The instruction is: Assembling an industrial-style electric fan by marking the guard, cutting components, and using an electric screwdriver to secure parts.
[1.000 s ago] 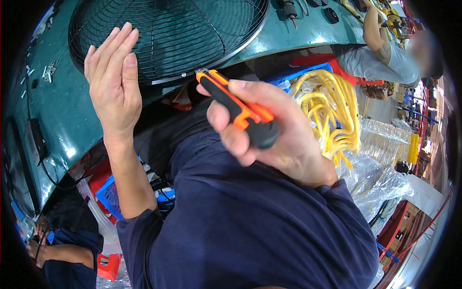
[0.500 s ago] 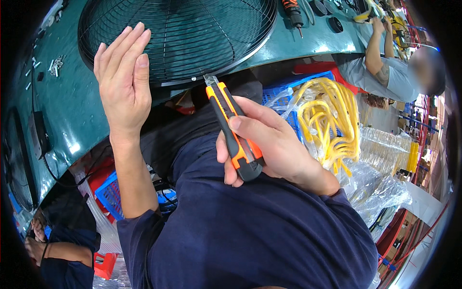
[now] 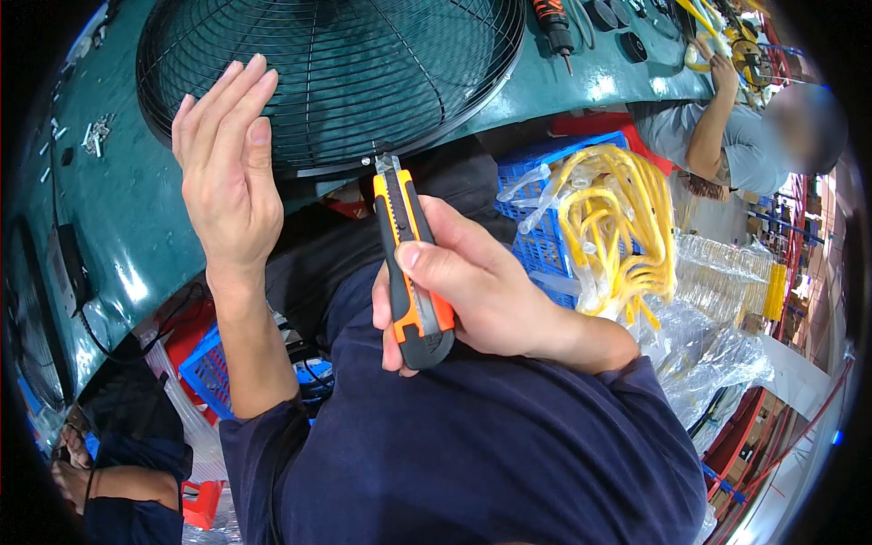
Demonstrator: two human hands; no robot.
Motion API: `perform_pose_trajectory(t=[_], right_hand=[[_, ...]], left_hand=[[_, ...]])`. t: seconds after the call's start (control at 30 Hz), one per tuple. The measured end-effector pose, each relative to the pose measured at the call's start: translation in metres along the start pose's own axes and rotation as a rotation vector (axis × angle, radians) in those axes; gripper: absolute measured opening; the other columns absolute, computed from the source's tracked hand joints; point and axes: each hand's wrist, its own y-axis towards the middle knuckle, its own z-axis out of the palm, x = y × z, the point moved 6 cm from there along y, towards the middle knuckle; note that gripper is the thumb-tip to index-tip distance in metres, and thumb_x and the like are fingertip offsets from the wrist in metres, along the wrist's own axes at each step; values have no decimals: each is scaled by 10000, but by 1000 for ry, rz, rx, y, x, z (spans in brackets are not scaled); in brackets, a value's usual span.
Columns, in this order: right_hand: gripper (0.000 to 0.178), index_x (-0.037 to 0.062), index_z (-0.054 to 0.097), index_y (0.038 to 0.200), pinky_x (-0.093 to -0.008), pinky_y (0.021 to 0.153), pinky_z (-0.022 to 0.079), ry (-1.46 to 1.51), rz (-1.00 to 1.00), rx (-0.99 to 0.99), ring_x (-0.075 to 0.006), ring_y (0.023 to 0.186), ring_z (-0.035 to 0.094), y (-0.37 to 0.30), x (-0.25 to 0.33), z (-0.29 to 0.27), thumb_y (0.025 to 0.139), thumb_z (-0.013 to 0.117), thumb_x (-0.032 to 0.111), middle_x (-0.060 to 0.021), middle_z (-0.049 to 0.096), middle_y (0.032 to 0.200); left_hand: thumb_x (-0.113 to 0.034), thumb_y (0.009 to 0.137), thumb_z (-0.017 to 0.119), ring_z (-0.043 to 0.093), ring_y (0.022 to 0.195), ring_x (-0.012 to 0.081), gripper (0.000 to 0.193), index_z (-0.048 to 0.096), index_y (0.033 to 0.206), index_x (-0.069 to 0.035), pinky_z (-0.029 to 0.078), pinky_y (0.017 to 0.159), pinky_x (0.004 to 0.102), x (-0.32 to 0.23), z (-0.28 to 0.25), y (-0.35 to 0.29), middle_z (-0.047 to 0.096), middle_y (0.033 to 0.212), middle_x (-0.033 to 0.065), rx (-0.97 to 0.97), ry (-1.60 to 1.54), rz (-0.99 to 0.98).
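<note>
My right hand (image 3: pixel 472 286) grips an orange and black utility knife (image 3: pixel 411 263), its short blade tip pointing up toward the rim of a round black wire fan guard (image 3: pixel 363 64) lying on the green workbench (image 3: pixel 118 218). My left hand (image 3: pixel 227 173) is raised flat, fingers together and extended, palm facing right, in front of the guard's left edge. It holds nothing.
A blue crate (image 3: pixel 545 232) with yellow cables in clear bags (image 3: pixel 618 227) stands at my right. Another person (image 3: pixel 745 136) in a grey shirt works at the bench's far right. A screwdriver (image 3: pixel 554 23) lies on the bench. Red and blue crates (image 3: pixel 204 363) sit under the bench.
My right hand has turned the knife from lying sideways to pointing upright, blade tip now at the guard's rim. My left hand stays raised and flat.
</note>
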Motion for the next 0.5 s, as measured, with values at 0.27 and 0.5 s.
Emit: perform_pose_trajectory(t=[0.27, 0.5], right_hand=[[295, 34, 421, 1311, -366, 508, 586, 142, -16, -14, -304, 657, 719, -2, 18, 4, 1096, 421, 236, -201, 671, 939], [289, -28, 540, 1126, -374, 559, 616, 316, -38, -24, -297, 696, 726, -1, 32, -3, 1071, 463, 244, -204, 701, 935]], left_hand=[[-181, 1079, 507, 593, 1325, 252, 308, 719, 1275, -71, 322, 1193, 447, -4, -3, 0, 697, 1341, 74, 9, 44, -3], [-160, 1068, 522, 593, 1325, 250, 298, 719, 1274, -74, 333, 1186, 455, -5, -2, 0, 699, 1336, 71, 2, 38, -6]])
